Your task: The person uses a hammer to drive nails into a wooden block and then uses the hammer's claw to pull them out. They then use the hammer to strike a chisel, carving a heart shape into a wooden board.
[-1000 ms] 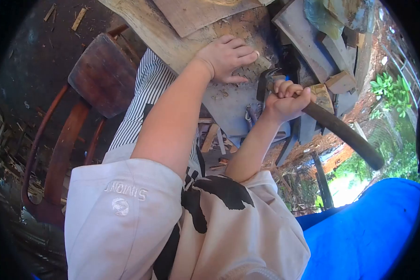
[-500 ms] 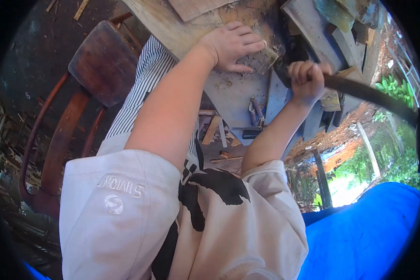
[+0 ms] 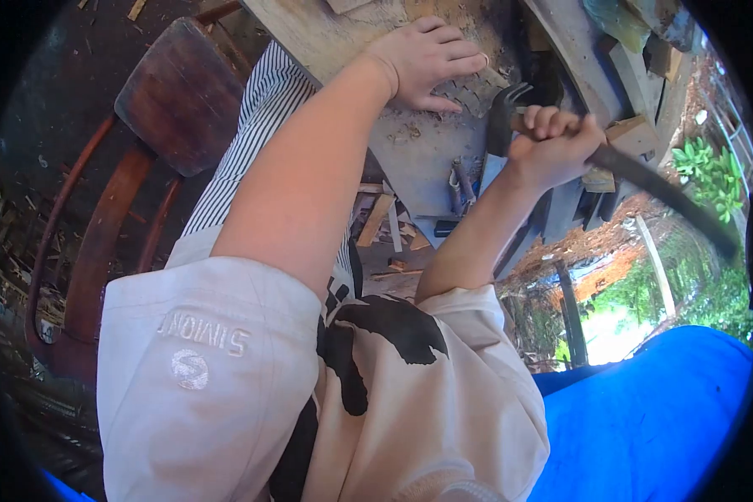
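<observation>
My left hand (image 3: 433, 63) lies flat with its fingers spread on the wooden workbench (image 3: 309, 38), thumb stretched to one side. Beside its fingers and partly under them is a small piece with a rough, dotted surface (image 3: 470, 94). My right hand (image 3: 556, 144) is wrapped around a claw hammer (image 3: 657, 182), gripping it close to the head. The hammer's claw shows just right of the dotted piece, and its long dark handle reaches out to the lower right.
A wooden chair (image 3: 180, 96) stands at the left. Boards and offcuts (image 3: 632, 138) are stacked at the right of the bench. Small tools (image 3: 460, 186) lie near the bench edge. Wood scraps (image 3: 381, 222) litter the floor; a blue sheet (image 3: 644, 418) fills the lower right.
The hammer has turned, so its claw now shows and its handle end hangs lower. My right hand has shifted slightly right with it. My left hand remains spread on the bench.
</observation>
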Action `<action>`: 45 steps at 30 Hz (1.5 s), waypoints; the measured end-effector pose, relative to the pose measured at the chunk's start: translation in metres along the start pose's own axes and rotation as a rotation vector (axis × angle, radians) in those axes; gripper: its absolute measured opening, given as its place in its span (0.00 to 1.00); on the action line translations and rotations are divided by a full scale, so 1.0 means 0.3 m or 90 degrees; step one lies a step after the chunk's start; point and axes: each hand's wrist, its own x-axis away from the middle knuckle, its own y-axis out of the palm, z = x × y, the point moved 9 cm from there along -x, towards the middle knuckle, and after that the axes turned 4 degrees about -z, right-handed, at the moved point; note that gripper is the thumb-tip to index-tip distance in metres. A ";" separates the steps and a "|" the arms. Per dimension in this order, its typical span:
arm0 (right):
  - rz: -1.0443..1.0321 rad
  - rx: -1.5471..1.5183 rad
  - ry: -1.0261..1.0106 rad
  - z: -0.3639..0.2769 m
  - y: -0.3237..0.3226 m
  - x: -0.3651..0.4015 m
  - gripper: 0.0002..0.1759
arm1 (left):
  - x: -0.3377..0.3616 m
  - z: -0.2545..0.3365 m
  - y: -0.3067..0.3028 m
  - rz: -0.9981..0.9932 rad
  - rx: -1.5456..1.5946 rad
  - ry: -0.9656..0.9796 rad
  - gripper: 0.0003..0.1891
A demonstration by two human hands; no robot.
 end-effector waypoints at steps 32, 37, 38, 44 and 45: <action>-0.244 0.159 -0.257 -0.038 0.065 0.137 0.03 | 0.002 0.002 0.000 0.017 0.025 0.026 0.36; -0.291 0.156 -0.222 -0.068 0.094 0.103 0.06 | 0.000 0.006 0.003 0.004 0.019 0.019 0.37; -0.255 -0.044 -0.131 -0.059 0.088 0.084 0.08 | -0.003 0.006 0.006 -0.004 0.016 0.016 0.37; -0.296 0.388 -0.387 -0.097 0.178 0.211 0.04 | -0.006 0.012 -0.009 -0.002 0.040 0.043 0.37; -0.248 0.249 -0.287 -0.095 0.123 0.154 0.04 | -0.010 0.012 -0.010 0.002 0.039 0.045 0.37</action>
